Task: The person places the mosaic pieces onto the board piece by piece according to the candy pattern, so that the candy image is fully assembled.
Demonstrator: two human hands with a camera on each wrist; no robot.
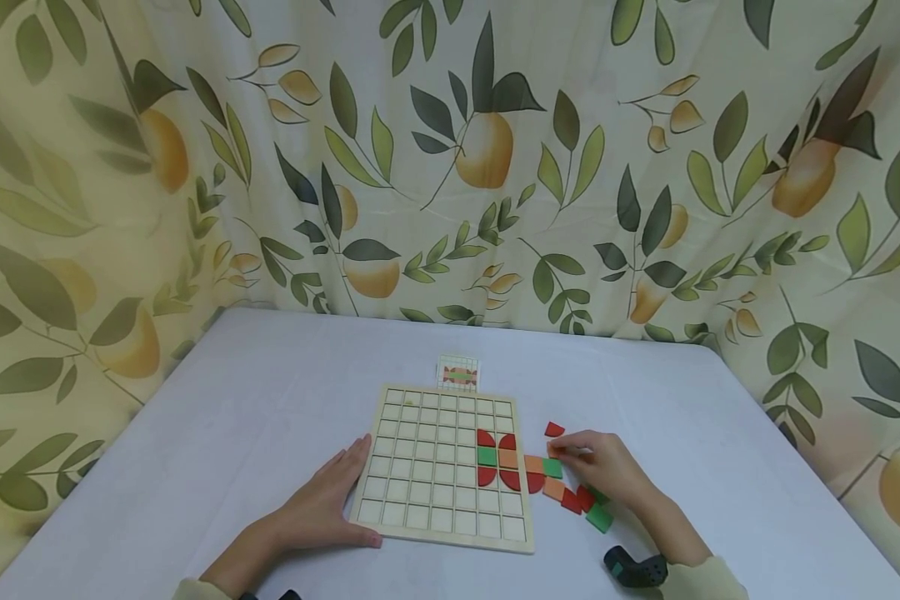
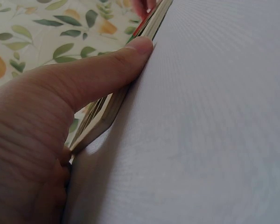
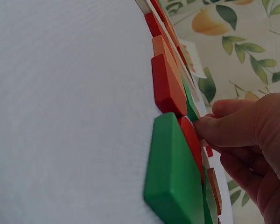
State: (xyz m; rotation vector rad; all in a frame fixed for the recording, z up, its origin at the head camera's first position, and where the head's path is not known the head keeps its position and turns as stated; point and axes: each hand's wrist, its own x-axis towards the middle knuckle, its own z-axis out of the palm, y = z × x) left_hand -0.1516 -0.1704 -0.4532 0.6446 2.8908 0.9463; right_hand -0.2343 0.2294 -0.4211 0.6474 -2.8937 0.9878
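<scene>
A light wooden grid board (image 1: 420, 500) lies on the table, with red, green and orange tiles in cells near its right edge. My left hand (image 1: 322, 500) braces the near left corner, fingers straight along the left side and thumb against the front edge. In the left wrist view the thumb (image 2: 107, 70) presses on the board's rim (image 2: 119, 100). To the right of the board, my right hand (image 1: 603, 467) pinches a small orange tile (image 1: 552, 450), mostly hidden by its fingertips. Below those fingers lie loose tiles, among them a green square (image 1: 599, 518) and a red tile (image 1: 572, 501).
A small pattern card (image 1: 459, 373) lies at the board's far edge. One red quarter-round tile (image 1: 554, 429) sits beyond the right hand. A black device (image 1: 635, 568) is by the right wrist. The patterned curtain (image 1: 450, 208) hangs behind the white table (image 1: 307, 367).
</scene>
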